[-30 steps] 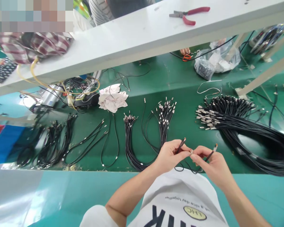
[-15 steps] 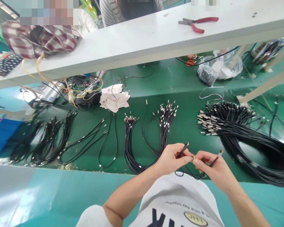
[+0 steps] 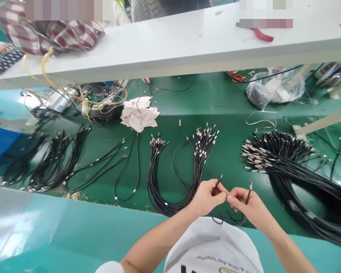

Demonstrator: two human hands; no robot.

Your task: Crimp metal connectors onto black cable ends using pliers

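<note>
My left hand (image 3: 207, 196) is closed on a black cable (image 3: 217, 185), whose stripped end sticks up above the fingers. My right hand (image 3: 251, 206) is closed on another black cable end (image 3: 249, 193), standing nearly upright with a pale tip. The fingertips of both hands meet over a small pale piece (image 3: 227, 194), too small to make out. Below the hands a loop of thin black cable hangs against the white shirt front. Just left of my left hand lies a U-shaped bundle of black cables (image 3: 155, 182) with metal-tipped ends.
A thick coil of black cables (image 3: 295, 197) lies at right. More cable bundles (image 3: 57, 163) and a crumpled white cloth (image 3: 139, 113) are at left. A raised white shelf (image 3: 159, 49) crosses the bench, carrying red-handled pliers (image 3: 263, 35). Behind it lies a plastic bag (image 3: 275, 91).
The view has shifted slightly. The cable end in my right hand has swung more upright; my fingertips stay together. A co-worker's hand has appeared under the shelf, behind the white cloth.
</note>
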